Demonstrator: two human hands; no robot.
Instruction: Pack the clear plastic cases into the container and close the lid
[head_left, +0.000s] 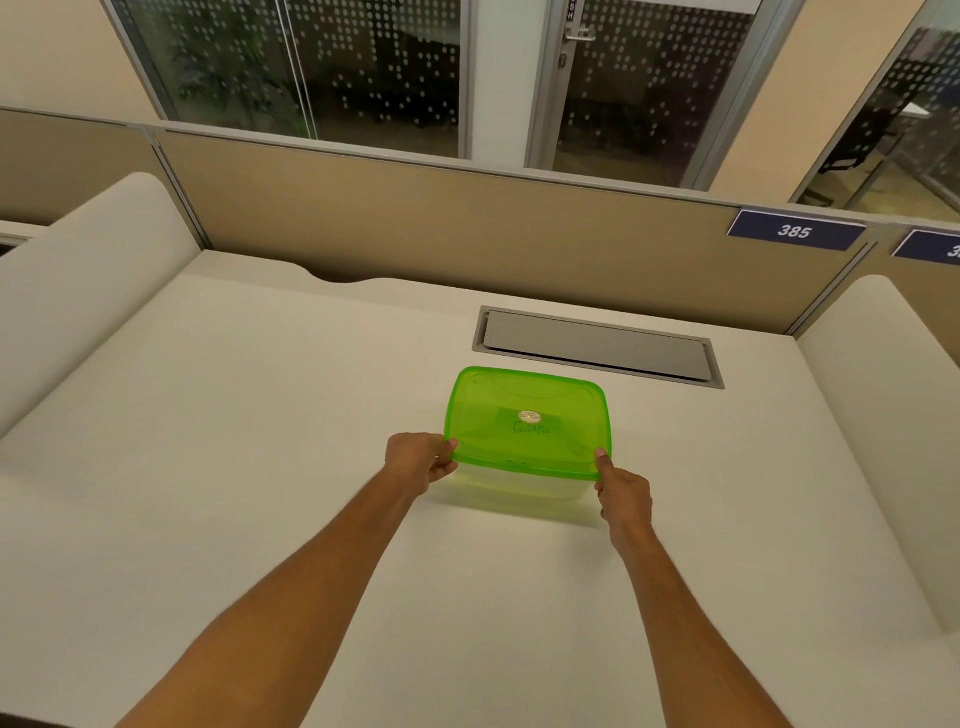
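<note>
A clear plastic container (511, 491) stands on the white desk (260, 441), a little right of centre. A translucent green lid (527, 421) with a small round sticker and handwriting lies on top of it. My left hand (421, 460) grips the lid's near left corner, thumb on top. At the near right corner my right hand (623, 493) grips the lid the same way. The near edge of the lid looks slightly raised above the container's rim. Through the green lid I cannot make out any clear cases inside.
A grey cable hatch (597, 345) is set into the desk just behind the container. Beige partition panels (441, 228) close off the back, and white side dividers (93, 270) stand left and right. A blue sign reading 385 (795, 231) hangs on the partition.
</note>
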